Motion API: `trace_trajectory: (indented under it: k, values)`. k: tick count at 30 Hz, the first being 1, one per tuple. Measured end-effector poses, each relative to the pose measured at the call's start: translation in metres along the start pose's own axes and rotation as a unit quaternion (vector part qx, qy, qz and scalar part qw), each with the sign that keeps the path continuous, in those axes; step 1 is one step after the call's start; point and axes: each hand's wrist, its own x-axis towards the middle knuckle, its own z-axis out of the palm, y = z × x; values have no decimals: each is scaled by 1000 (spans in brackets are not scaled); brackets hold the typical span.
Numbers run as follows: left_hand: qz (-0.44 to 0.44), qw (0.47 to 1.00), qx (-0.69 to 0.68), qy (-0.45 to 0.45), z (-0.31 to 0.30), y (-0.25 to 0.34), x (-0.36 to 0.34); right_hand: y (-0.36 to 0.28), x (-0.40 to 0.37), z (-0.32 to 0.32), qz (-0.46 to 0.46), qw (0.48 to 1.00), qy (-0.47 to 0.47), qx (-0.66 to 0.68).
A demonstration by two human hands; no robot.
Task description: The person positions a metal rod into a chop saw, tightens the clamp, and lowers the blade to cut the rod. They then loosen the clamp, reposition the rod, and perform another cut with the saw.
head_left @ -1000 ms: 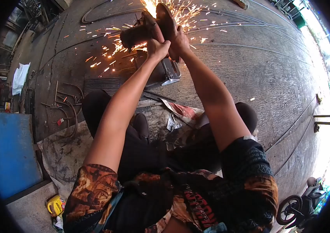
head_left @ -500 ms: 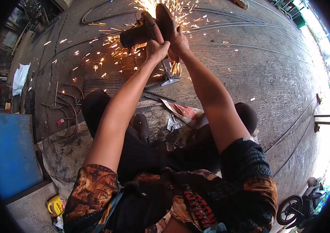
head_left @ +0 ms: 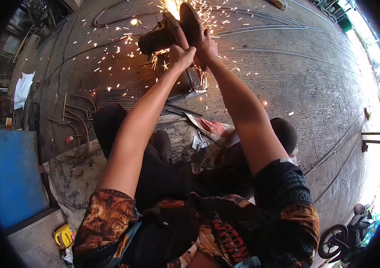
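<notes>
The left hand [head_left: 181, 58] has its fingers wrapped closed round the reddish bar handle [head_left: 180, 37] of a dark, cylindrical-bodied power saw [head_left: 152, 42] at the brown floor [head_left: 284, 76]; the right hand [head_left: 207, 48] lies against its round, dark brown guard [head_left: 192, 23], though I cannot tell how closed its fingers are; bright orange sparks [head_left: 171, 6] suggest cutting is under way, unfinished; the cut and what remains are hidden.

Orange-and-black patterned short sleeves [head_left: 109, 216], dark trousers [head_left: 154, 178], red lettering on the shirt [head_left: 190, 223].

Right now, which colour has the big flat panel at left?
The panel is blue, seen best in the head view.
</notes>
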Motion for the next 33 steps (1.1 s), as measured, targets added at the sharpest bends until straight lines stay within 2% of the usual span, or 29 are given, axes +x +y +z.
trace_trajectory:
  k: [5, 14, 17, 22, 26, 33]
  values:
    - [-10, 1000, -27, 1, 2, -2, 0, 0, -1, 0, 1, 1000, 2, -8]
    - [14, 1000, 4, 2, 1, -3, -2, 3, -2, 4, -2, 1000, 3, 1]
    - [-8, 999, -40, -13, 0, 1, -4, 1, -1, 3, 15, 1000, -11, -18]
    - [16, 1000, -1, 6, 5, -9, 1, 0, -3, 3, 8, 1000, 6, 4]
    - [-8, 1000, 10, -23, -10, 13, -13, -2, -4, 3, 8, 1000, 13, 1]
    - [-18, 999, -28, -23, -11, 16, -16, -5, -3, -1, 27, 999, -28, -9]
